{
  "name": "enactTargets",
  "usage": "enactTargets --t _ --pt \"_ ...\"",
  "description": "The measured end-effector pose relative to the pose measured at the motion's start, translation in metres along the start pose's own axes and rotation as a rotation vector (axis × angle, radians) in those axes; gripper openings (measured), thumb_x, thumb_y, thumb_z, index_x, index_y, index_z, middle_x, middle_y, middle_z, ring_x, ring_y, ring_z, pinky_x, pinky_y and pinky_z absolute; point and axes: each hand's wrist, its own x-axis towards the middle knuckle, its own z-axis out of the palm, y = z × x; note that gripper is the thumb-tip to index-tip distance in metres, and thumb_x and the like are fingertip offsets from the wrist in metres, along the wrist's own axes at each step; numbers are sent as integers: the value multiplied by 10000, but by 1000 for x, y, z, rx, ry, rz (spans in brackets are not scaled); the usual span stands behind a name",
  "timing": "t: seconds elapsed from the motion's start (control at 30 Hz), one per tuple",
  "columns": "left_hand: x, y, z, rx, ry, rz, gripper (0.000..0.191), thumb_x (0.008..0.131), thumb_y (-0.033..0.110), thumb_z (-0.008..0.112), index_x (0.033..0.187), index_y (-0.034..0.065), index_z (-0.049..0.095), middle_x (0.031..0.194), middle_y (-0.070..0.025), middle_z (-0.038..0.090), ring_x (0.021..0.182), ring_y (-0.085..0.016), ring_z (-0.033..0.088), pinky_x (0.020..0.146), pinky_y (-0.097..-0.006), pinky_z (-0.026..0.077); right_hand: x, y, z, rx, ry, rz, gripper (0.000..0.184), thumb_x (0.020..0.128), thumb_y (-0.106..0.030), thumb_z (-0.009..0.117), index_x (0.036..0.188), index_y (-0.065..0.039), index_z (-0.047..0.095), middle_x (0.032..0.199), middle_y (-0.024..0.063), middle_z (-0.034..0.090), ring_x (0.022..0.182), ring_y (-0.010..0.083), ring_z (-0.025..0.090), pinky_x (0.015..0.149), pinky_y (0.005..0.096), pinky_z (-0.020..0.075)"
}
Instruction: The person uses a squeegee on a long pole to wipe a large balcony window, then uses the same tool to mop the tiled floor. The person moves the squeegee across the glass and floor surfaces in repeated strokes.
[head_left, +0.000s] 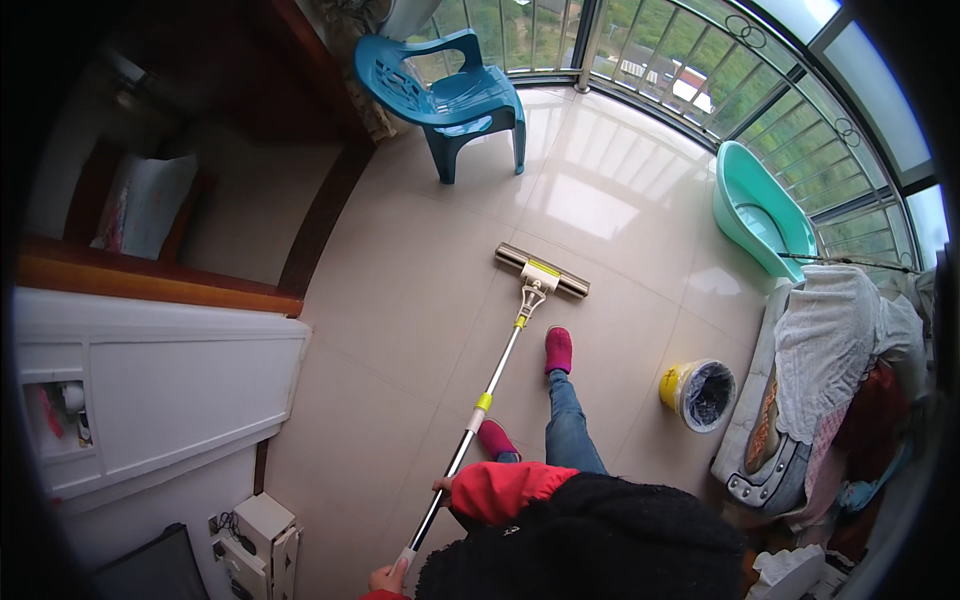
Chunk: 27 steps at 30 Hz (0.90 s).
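Observation:
Both my hands hold the pole of a sponge mop (499, 367), which slants up and away across the tiled floor. My left hand (388, 579) is wrapped around the pale grip at the pole's near end, at the bottom edge of the view. Farther along, my right hand (444, 491) closes on the dark part of the pole, its red sleeve (510, 489) reaching across my body. The wide metal-covered mop head (541, 271) rests on the floor, just beyond my forward pink shoe (558, 349). Whatever sponge it has underneath is hidden.
A blue plastic armchair (469, 94) stands by the railing (637, 45). On the right are a turquoise tub (757, 217), a lined yellow bucket (679, 386) and a cloth-covered sofa (739, 442). At left are a doorway threshold (322, 210), white cabinet (195, 375) and small box unit (266, 517).

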Motion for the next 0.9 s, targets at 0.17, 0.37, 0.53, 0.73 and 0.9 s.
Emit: enactTargets --t 0.17,0.37,0.53,0.73,0.9 --pt "6 76 -32 54 96 -103 433 717 448 596 662 19 620 475 -35 524 483 -86 506 471 -259 401 -30 -38 -14 1 1 -107 285 702 -294 558 758 -17 595 710 117 607 574 202 596 529 291 481" --pt "40 260 -44 59 100 -123 465 688 448 623 584 -4 602 414 -53 483 365 -130 466 388 -275 366 -76 -133 -76 -66 69 -312 296 679 -303 596 780 -25 601 675 81 605 533 142 572 500 236 476" --pt "122 394 26 -98 -98 -106 424 693 446 624 627 28 596 450 -32 481 394 -111 444 397 -275 346 -98 -251 -203 -203 301 -453 339 679 -356 562 697 -21 613 652 92 607 541 163 581 530 262 474" --pt "208 641 159 -17 -231 436 387 642 332 679 801 14 525 508 -72 502 399 -151 488 394 -295 393 -172 -405 -414 -203 954 -687 372 710 -374 564 730 -8 628 645 134 607 606 218 604 582 327 469" --pt "193 795 214 28 -490 346 409 626 160 620 944 13 407 660 -151 564 493 -235 565 481 -347 462 -250 -460 -515 -329 1196 -557 436 747 -362 559 865 56 579 811 215 591 796 313 588 692 379 457"
